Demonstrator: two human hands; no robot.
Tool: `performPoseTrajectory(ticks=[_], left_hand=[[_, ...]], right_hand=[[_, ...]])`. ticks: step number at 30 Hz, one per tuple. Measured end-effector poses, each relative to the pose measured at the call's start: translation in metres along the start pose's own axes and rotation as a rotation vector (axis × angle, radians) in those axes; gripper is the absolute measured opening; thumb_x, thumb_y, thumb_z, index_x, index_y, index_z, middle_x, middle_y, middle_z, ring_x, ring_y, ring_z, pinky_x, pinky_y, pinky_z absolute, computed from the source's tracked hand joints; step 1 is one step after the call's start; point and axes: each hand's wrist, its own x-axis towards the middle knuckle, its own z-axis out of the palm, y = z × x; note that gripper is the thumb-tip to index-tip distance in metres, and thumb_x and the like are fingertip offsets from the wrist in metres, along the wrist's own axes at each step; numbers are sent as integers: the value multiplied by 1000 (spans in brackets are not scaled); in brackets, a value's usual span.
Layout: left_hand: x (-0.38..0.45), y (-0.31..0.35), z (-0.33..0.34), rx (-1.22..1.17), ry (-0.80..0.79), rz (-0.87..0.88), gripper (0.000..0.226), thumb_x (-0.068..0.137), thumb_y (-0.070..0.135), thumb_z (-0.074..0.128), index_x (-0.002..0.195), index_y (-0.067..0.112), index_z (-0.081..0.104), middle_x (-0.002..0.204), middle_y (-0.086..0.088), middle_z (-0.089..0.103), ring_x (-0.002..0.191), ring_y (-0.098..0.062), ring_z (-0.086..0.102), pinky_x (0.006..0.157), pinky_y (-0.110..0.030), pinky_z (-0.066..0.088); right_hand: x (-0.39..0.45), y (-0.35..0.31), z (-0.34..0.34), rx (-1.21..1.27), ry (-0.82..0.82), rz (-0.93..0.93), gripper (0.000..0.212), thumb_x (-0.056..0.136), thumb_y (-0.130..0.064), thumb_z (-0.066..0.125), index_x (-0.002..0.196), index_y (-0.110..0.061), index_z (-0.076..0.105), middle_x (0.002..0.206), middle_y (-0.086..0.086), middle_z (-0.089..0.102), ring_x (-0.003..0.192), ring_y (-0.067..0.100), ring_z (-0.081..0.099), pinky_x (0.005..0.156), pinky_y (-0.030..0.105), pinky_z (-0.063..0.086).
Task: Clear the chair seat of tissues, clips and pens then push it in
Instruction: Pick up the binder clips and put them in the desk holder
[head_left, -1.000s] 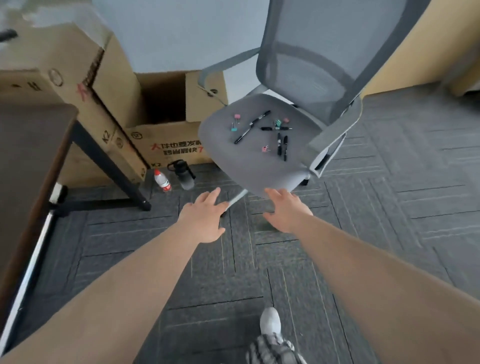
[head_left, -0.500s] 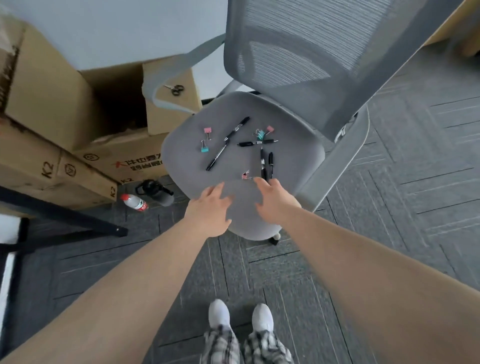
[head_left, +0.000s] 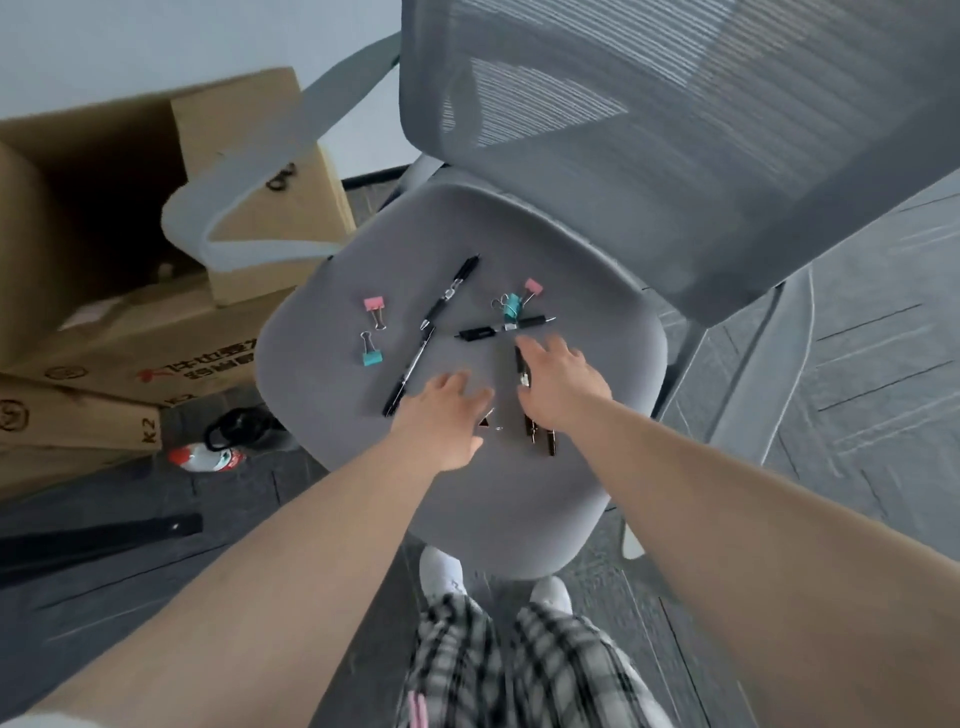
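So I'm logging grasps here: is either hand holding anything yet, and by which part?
Nothing is held. The left hand and right hand hover open over the chair seat; the right covers two pens.

An office or workroom. A grey mesh-backed office chair (head_left: 623, 171) with armrests stands on dark grey carpet tiles (head_left: 857, 364). Black pens (head_left: 441, 306) and small pink and teal binder clips (head_left: 373, 332) lie on its padded seat (head_left: 509, 499). Brown cardboard shipping boxes (head_left: 130, 291) are stacked against a pale wall (head_left: 156, 47) on the left. A black metal desk leg (head_left: 98, 540) crosses the floor nearby.
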Motion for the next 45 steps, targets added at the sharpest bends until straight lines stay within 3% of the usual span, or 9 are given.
performPoseTrajectory(ticks=[8,14,19,23,29,33,36,41,45], left_hand=[[52,3,33,-42,-61,15,47,86,34,63,126,20,43,129,-8,37,111,-32,48,76,-42,49],[67,2,36,-90,-18,-58,31,85,2,47,114,14,41,113,-8,40,96,-29,46,63,-37,40],[71,1,31,-164,42,-166,30,84,4,44,113,7,39,108,-11,51,83,-30,46,65,-36,39],[75,-7,21,-336,188,-324,14,86,6,41,99,7,38,81,-9,46,66,-30,43,56,-33,31],[76,-41,4,-532,462,-616,14,84,14,49,88,10,36,85,-5,47,76,-31,45,64,-34,36],[78,-71,10,-530,505,-734,50,83,43,62,110,6,42,115,-13,50,103,-37,55,76,-46,46],[80,-83,17,-491,484,-765,63,83,47,64,123,5,40,123,-17,46,109,-42,54,79,-49,48],[82,-89,23,-511,457,-798,53,91,38,55,130,8,37,126,-18,42,112,-44,51,83,-49,46],[85,-92,27,-497,466,-731,37,95,22,49,124,2,39,124,-21,43,107,-44,52,78,-48,45]], right_hand=[[77,3,3,3,86,-22,55,94,-32,51,143,-31,26,152,7,22,132,37,32,94,52,42],[121,7,-4,-16,140,-88,56,92,-42,53,141,-29,30,144,9,31,130,32,34,92,49,43],[140,7,-1,-4,88,-99,51,93,-39,53,140,-26,34,147,14,28,128,37,36,98,50,39],[143,6,3,-40,78,-123,40,94,-32,53,131,-19,44,140,13,33,124,36,37,95,49,43],[146,1,4,38,61,-120,29,93,-15,53,120,-11,47,132,14,34,120,35,36,82,41,44],[148,-2,8,68,84,-80,22,91,-10,54,112,-7,50,129,14,36,116,34,39,78,39,43],[148,-5,12,94,120,-59,29,90,-11,52,117,-6,45,130,15,38,117,34,39,80,40,43],[147,-11,18,145,161,-61,44,93,-19,50,134,-13,35,132,16,37,120,34,37,87,43,45],[149,-16,23,98,166,-49,32,97,-18,50,127,-9,45,132,17,34,120,34,37,87,43,45]])
